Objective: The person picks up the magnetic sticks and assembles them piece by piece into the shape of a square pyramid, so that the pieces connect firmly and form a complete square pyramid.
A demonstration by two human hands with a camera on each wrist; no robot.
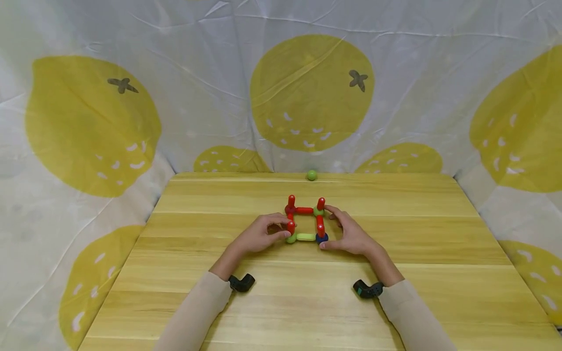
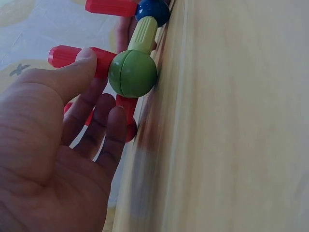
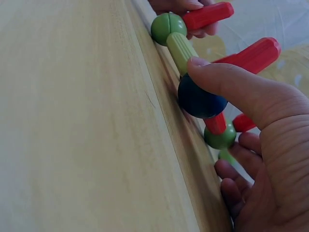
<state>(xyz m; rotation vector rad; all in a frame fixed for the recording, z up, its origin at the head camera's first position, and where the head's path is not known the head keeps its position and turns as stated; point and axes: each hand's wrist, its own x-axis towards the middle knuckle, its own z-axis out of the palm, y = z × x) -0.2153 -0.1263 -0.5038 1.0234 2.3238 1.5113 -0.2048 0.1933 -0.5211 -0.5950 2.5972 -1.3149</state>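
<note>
The square frame of plastic rods and ball joints (image 1: 306, 224) lies flat at the middle of the light wooden tabletop (image 1: 281, 302), between both hands. It has 4 corner balls: a green ball (image 2: 132, 73) near left, a dark blue ball (image 3: 200, 100) near right, a dark red one far left and a green one far right. A pale green ribbed rod (image 1: 306, 237) forms the near side; red rods form the other 3 sides, and red uprights stand at the corners.

The left hand (image 1: 259, 235) has its thumb and fingers curled on the red upright rod (image 2: 79, 57) at the green ball, pinching it. The right hand (image 1: 350, 233) is curled round the right side, thumb pressed on the dark blue ball, fingers reaching to the far green corner.

Judgement: the joints look liable to slip, so each hand should brace its corner ball against the tabletop while an upright is seated, keeping the square from skewing.

A small loose green ball (image 1: 311, 175) rests at the far tabletop edge, well apart from the frame. A lemon-print white cloth (image 1: 307, 92) hangs behind and to both sides. Nothing obstructs either hand.
</note>
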